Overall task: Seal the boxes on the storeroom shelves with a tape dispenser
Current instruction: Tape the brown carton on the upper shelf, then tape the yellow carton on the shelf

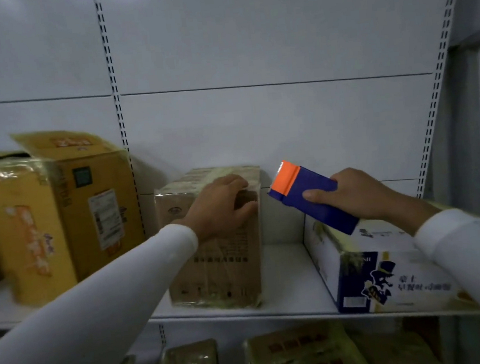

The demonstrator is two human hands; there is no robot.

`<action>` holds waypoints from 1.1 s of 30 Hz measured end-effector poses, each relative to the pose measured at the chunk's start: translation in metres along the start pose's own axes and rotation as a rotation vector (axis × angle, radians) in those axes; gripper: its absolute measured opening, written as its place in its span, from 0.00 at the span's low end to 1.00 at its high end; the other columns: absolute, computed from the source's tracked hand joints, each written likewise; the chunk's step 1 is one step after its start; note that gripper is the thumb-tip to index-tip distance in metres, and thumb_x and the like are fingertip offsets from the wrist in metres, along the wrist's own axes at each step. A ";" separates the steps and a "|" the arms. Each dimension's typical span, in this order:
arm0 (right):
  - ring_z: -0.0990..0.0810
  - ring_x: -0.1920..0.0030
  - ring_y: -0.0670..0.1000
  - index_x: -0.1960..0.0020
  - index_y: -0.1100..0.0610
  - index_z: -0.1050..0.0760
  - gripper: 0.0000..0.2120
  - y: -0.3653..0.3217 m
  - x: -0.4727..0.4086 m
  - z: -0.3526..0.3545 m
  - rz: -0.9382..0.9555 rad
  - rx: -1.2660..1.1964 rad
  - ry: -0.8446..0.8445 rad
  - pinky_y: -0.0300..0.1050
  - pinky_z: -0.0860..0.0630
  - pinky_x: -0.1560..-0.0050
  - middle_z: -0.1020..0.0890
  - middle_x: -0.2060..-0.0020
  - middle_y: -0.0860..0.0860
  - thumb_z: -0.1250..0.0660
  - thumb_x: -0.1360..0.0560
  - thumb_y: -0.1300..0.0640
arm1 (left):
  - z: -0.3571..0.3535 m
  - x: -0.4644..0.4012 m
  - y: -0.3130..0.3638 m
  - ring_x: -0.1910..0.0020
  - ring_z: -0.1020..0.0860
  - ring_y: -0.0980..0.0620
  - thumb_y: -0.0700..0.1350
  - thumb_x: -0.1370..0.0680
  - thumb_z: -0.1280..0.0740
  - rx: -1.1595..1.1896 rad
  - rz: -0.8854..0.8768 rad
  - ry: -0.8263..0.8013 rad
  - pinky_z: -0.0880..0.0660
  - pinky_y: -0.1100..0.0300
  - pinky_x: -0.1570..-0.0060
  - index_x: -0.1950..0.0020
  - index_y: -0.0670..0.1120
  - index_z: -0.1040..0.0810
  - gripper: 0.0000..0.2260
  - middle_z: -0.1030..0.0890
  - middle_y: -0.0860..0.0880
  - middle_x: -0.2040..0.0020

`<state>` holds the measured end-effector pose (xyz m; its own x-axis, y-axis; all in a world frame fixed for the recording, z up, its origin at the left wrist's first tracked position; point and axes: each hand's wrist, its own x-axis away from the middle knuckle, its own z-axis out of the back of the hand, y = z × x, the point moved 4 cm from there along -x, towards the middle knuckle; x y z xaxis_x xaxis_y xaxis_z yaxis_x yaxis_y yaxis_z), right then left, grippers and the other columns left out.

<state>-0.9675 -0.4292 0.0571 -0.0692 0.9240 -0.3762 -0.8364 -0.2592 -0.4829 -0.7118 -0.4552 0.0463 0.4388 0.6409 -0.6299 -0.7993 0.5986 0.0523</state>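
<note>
A brown cardboard box (226,265) stands upright in the middle of the white shelf (289,279), with tape across its top. My left hand (220,204) rests on the box's top right edge, fingers curled over the corner. To the right, my right hand (357,194) grips a blue tape dispenser (316,198) with an orange front end, held in the air beside the brown box and above a white and blue box (379,274).
Two yellow boxes (60,211) stand at the left of the shelf, one with a raised flap. Several wrapped boxes (302,354) lie on the shelf below. Slotted uprights (117,105) run up the white back wall.
</note>
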 end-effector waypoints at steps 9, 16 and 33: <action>0.25 0.79 0.43 0.70 0.57 0.27 0.27 -0.099 0.011 -0.003 0.051 -0.062 0.009 0.39 0.33 0.72 0.22 0.78 0.49 0.31 0.36 0.32 | 0.076 0.061 -0.068 0.42 0.25 0.49 0.59 0.23 0.36 -0.057 -0.055 -0.060 0.27 0.56 0.46 0.36 0.48 0.26 0.22 0.24 0.48 0.38; 0.25 0.74 0.50 0.68 0.58 0.27 0.30 -0.217 0.010 -0.069 0.063 -0.034 -0.047 0.43 0.34 0.67 0.22 0.75 0.53 0.32 0.37 0.30 | 0.123 0.144 -0.159 0.36 0.28 0.48 0.59 0.24 0.36 -0.074 -0.063 -0.113 0.29 0.53 0.39 0.34 0.48 0.27 0.23 0.25 0.49 0.35; 0.22 0.77 0.40 0.64 0.54 0.26 0.21 -0.318 -0.017 -0.142 0.097 -0.051 -0.007 0.34 0.34 0.73 0.19 0.76 0.43 0.32 0.28 0.36 | 0.230 0.132 -0.270 0.35 0.29 0.46 0.58 0.23 0.35 -0.202 -0.028 0.203 0.31 0.50 0.38 0.33 0.48 0.27 0.22 0.28 0.47 0.32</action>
<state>-0.6231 -0.4020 0.1044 -0.1519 0.8958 -0.4177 -0.7971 -0.3610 -0.4841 -0.3435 -0.4220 0.1271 0.3870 0.5039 -0.7722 -0.8625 0.4940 -0.1100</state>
